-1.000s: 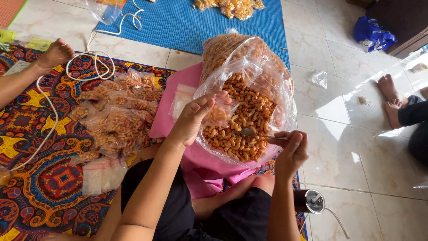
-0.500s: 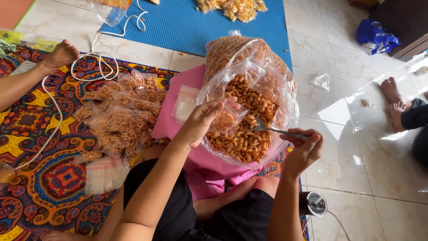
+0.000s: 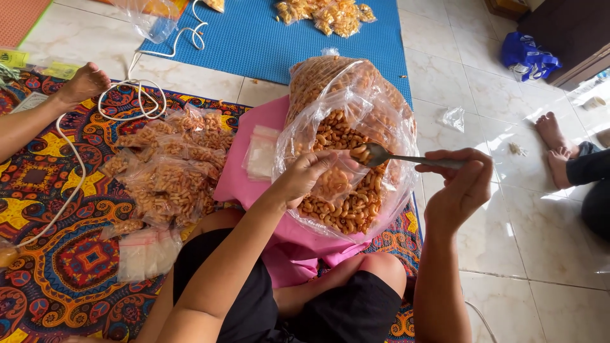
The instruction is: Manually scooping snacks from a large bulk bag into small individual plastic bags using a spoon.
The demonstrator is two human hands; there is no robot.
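Spoon [image 3: 381,154] now lifted out of the snack heap, loaded, bowl level above the small bag [image 3: 335,181]. Right hand [image 3: 460,184] raised and drawn outward. Left hand [image 3: 305,178] slightly lower on the bag's mouth.

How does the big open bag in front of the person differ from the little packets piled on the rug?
The big open bag is large, stands gaping and holds loose snacks. The little packets are small, lie flat in a heap and look filled. The left hand touches only the big bag. Both are clear plastic holding the same orange curled snacks.
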